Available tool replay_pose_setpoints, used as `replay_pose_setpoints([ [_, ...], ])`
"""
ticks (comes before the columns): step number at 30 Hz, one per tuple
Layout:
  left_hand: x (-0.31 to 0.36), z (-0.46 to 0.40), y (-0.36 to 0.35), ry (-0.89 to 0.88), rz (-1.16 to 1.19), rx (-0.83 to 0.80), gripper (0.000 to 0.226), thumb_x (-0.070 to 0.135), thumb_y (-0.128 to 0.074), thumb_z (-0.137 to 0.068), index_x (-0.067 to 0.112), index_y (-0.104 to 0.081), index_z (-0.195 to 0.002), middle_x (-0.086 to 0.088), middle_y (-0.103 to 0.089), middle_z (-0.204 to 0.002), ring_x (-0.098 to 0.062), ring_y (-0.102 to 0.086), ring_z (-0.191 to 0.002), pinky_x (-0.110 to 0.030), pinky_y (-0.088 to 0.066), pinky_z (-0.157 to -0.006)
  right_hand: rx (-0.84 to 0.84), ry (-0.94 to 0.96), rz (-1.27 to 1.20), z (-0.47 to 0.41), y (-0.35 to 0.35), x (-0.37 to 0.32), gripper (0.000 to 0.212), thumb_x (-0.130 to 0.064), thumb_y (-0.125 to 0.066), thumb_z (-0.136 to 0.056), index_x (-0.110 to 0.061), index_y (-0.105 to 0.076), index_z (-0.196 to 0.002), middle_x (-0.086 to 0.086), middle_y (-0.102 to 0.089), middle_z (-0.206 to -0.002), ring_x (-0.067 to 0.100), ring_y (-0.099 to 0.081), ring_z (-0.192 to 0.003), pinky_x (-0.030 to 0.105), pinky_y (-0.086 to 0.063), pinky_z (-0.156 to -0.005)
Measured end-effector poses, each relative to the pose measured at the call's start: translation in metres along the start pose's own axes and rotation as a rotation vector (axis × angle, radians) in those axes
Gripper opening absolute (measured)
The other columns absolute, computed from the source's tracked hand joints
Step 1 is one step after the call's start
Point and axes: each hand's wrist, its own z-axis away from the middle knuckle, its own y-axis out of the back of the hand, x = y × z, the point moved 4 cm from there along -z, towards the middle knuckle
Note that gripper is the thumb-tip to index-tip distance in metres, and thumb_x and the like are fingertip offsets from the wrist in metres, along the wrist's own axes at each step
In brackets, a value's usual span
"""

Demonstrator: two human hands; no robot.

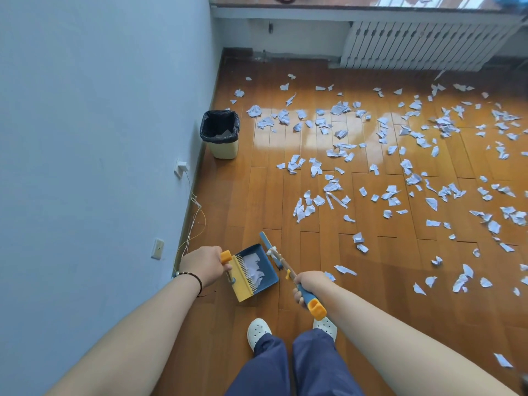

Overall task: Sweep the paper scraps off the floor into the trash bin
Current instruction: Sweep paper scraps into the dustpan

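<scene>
Head view, looking fwd and down: L hand [203, 265] at about 7 o'clock, fist wrapped round the dustpan handle [227, 267] just under its orange cap. Beaded bracelet [191, 277] on that wrist. Dustpan [255, 272] sits at 6 o'clock, blue tray w/ a yellow comb edge nearest the person, and a few paper scraps lie inside it. R hand [310, 284] at about 5 o'clock, fingers curled round the broom handle [307, 295], gripping the blue section above the orange end cap. Handle runs up and left to the broom head [268, 243], which lies right beside the pan's far right corner; can't tell if it touches the tray.

Paper scraps [371, 155] are all over the wood floor [285, 195], thickest from 12 to 3 o'clock, thinning out toward 4 o'clock. One stray piece way down at 4, by the R forearm.

Trash bin [221, 135] stands at 11 o'clock against the blue wall [100, 110], pale body w/ a black liner, well apart from the pan. Something pale shows in the liner; can't tell what.

Also there: radiator [423, 44] at 1 o'clock under the sill, wall plug w/ thin cables trailing down at 9, white clogs [257, 331] and navy trousers at 6.
</scene>
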Motion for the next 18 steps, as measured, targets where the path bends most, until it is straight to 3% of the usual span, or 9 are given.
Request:
replay_pose_setpoints([
  [4, 0.037, 0.001, 0.007, -0.032, -0.014, 0.006, 0.035, 0.061, -0.054, -0.095, 0.028, -0.047, -0.084, 0.006, -0.059, -0.084, -0.018, -0.061, -0.080, -0.030, -0.051, -0.069, 0.066, 0.034, -0.028, -0.006, 0.040, -0.006, 0.015, -0.011, -0.041, -0.097, -0.006, -0.056, -0.096, 0.012, -0.050, -0.071, 0.018, -0.046, -0.046, 0.020, -0.042, -0.037],
  [11, 0.120, 0.003, 0.017, -0.076, -0.058, -0.005, 0.034, 0.058, -0.054, -0.096, 0.026, -0.052, -0.086, 0.005, -0.058, -0.084, -0.021, -0.058, -0.077, -0.030, -0.045, -0.065, 0.149, 0.058, 0.007, -0.028, 0.119, -0.021, 0.024, -0.012, -0.038, -0.100, -0.006, -0.058, -0.112, 0.012, -0.050, -0.064, 0.021, -0.045, -0.045, 0.023, -0.038, -0.037],
  [13, 0.144, 0.004, 0.018, -0.089, -0.086, -0.012, 0.034, 0.057, -0.055, -0.096, 0.025, -0.054, -0.086, 0.004, -0.060, -0.085, -0.022, -0.061, -0.079, -0.031, -0.048, -0.068, 0.158, 0.049, 0.026, -0.025, 0.141, -0.021, 0.020, -0.013, -0.042, -0.101, -0.005, -0.057, -0.109, 0.012, -0.050, -0.062, 0.022, -0.045, -0.047, 0.030, -0.039, -0.043],
  [18, 0.205, 0.011, 0.012, -0.119, -0.112, -0.018, 0.033, 0.054, -0.055, -0.098, 0.025, -0.052, -0.084, 0.005, -0.060, -0.084, -0.020, -0.061, -0.077, -0.030, -0.045, -0.063, 0.193, 0.067, 0.047, -0.013, 0.207, -0.007, 0.019, -0.017, -0.055, -0.095, -0.002, -0.060, -0.106, 0.012, -0.057, -0.070, 0.021, -0.054, -0.053, 0.030, -0.051, -0.055],
])
